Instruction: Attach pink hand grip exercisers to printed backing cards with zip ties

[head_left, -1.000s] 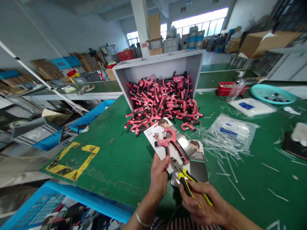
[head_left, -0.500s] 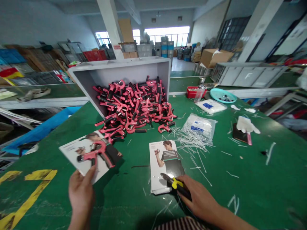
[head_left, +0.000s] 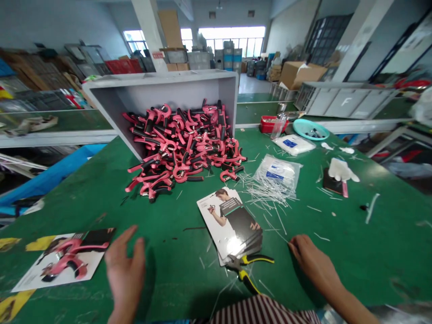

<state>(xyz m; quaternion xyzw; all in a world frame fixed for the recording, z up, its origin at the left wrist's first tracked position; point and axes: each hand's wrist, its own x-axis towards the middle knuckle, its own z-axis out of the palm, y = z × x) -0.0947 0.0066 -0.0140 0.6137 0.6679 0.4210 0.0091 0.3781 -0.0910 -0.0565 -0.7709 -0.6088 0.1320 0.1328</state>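
My left hand (head_left: 125, 270), its fingers apart and holding nothing, hovers just right of a printed card (head_left: 25, 280) with a pink and black hand grip strengthener (head_left: 69, 258) on it. At the right, my right hand (head_left: 312, 258) is low over the table, fingertips pinched at the end of a thin white cable tie (head_left: 281, 231). Between the hands lies a fanned stack of printed cards (head_left: 219, 225). Yellow and black cutting pliers (head_left: 241, 270) rest with spread handles at the near edge of that stack.
A grey crate (head_left: 162, 78) on its side spills many pink and black grip strengtheners (head_left: 185, 144). Right of them are loose cable ties (head_left: 266, 193), a clear bag (head_left: 278, 173), a white glove (head_left: 340, 170), a turquoise dish (head_left: 310, 130) and a red box (head_left: 270, 124).
The card with the grip strengthener has been put down at the left and let go. My right hand has released the pliers and moved right to the cable ties. The card stack is turned and fanned.
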